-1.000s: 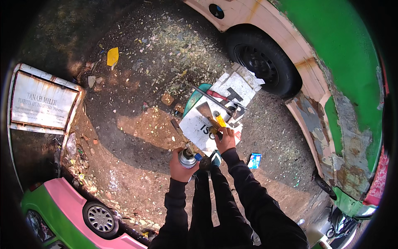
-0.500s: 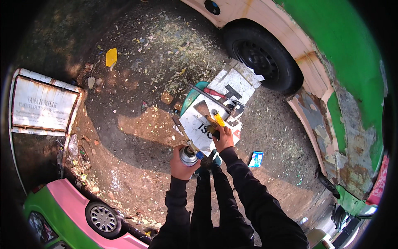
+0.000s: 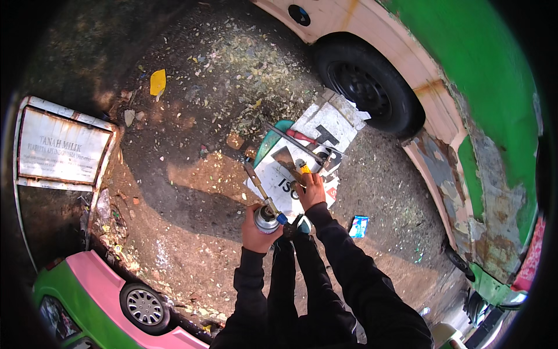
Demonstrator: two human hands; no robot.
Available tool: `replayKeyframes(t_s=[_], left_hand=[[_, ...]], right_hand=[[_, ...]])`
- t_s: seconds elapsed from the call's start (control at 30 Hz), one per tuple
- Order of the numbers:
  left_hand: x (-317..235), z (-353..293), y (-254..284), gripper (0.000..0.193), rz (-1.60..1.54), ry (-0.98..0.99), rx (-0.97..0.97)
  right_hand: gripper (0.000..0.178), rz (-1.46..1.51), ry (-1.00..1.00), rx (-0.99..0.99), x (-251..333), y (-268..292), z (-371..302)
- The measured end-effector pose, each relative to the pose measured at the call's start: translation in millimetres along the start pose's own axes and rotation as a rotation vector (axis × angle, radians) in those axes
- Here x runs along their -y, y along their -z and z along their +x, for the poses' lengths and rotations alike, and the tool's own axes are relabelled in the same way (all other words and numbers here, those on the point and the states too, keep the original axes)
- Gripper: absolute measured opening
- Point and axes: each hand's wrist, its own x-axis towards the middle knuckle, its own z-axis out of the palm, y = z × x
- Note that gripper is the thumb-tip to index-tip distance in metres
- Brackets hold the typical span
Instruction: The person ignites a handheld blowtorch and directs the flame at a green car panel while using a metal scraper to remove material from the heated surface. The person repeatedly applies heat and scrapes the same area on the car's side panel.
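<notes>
My left hand (image 3: 254, 235) is wrapped around the silver canister (image 3: 266, 221) of a gas torch. Its metal burner tube (image 3: 256, 180) points away from me, and a blue knob (image 3: 282, 218) sits on its near side. To its right, my right hand (image 3: 313, 192) is closed over the white lettered board, its fingers pinched together. A yellow piece (image 3: 305, 167) shows just beyond the fingertips; whether it is gripped or lies on the board I cannot tell. Farther up the board (image 3: 343, 119) lie a red-handled screwdriver (image 3: 299, 136) and a long metal bar tool (image 3: 290, 139).
A teal object (image 3: 270, 143) sticks out beneath the board. Beyond stands a pink and green vehicle with a black wheel (image 3: 363, 87). A second car (image 3: 104, 279) is at lower left, below a rusty framed sign (image 3: 64, 148). A blue packet (image 3: 358, 227) lies at right.
My right hand has shifted slightly nearer the board, and the dark and brownish item seen at its fingers before is now mostly hidden. The left hand still holds the torch, its burner tube slightly turned.
</notes>
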Motion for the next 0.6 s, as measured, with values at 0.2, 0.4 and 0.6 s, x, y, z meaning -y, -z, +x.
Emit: replayKeyframes(t_s=[0.2, 0.4, 0.6], left_hand=[[-19, 4, 13, 0.069, -0.004, -0.006, -0.008], [-40, 1, 35, 0.069, 0.012, -0.021, -0.059], [-70, -8, 59, 0.068, -0.003, 0.017, -0.073]], right_hand=[[0.033, -0.067, -0.045, 0.097, -7, -17, 25], [0.027, -0.107, -0.062, 0.240, -11, -23, 45], [0.028, -0.075, 0.014, 0.052, 7, -14, 45]])
